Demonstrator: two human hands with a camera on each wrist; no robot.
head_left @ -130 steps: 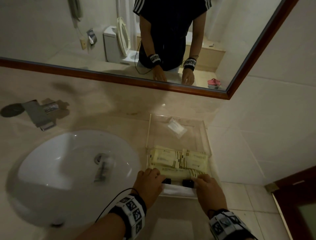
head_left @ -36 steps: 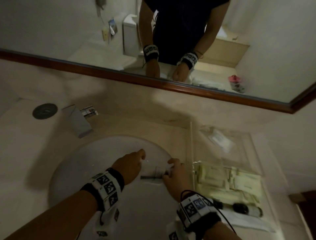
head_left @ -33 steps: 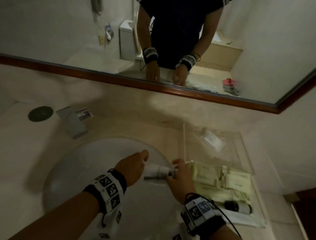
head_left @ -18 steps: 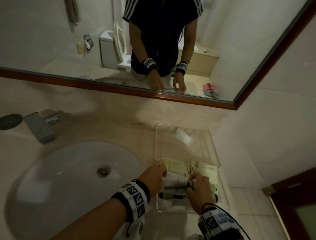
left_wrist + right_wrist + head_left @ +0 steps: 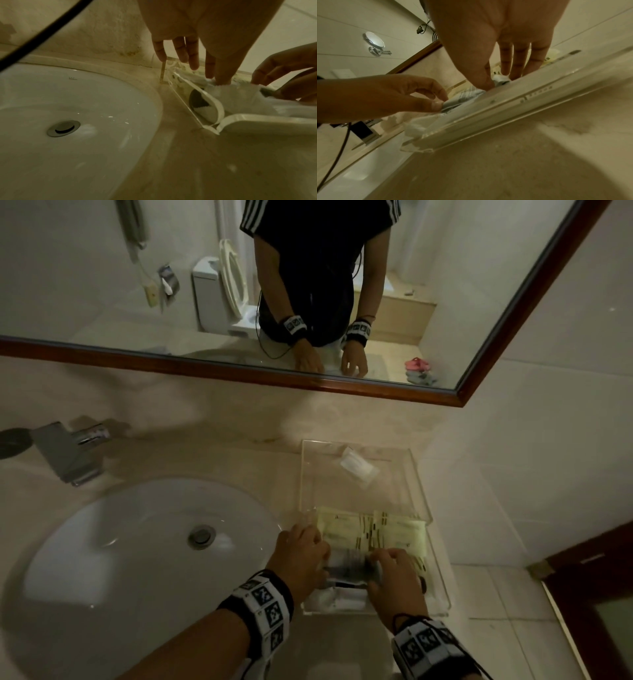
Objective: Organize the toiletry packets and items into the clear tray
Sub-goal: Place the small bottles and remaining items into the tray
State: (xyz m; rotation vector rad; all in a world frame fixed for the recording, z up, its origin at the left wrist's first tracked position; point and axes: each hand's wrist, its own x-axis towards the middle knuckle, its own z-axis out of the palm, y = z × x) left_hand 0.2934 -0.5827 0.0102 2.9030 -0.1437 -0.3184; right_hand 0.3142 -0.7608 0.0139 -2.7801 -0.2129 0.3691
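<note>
Both hands are lowering a small white tube (image 5: 347,563) with grey print into the near end of the clear tray (image 5: 419,487), which sits on the bench (image 5: 239,460) just right of the basin (image 5: 137,542). The left hand (image 5: 301,556) pinches the tube's flat crimped end between thumb and fingers, and the right hand (image 5: 394,580) pinches the cap end, its other fingers reaching down inside the tray wall. The likeliest slip, as I judge it, is the tube rolling or sliding once let go: its skin looks smooth and soft, it rests over other items rather than on the tray floor, and the tray's slick walls are low. A careless release on the left side could tip it over the rim toward the basin, whose glossy white bowl slopes down to a metal drain (image 5: 202,535). Pressing down hard could also nudge the light tray along the polished stone-look bench, or ruffle the row of flat pale-yellow packets (image 5: 373,530) lying just behind the tube. A small clear sachet (image 5: 356,465) lies alone at the tray's far end, well apart. Something dark and round (image 5: 199,100) shows through the tray's near corner in the left wrist view; I cannot tell what it is.
</note>
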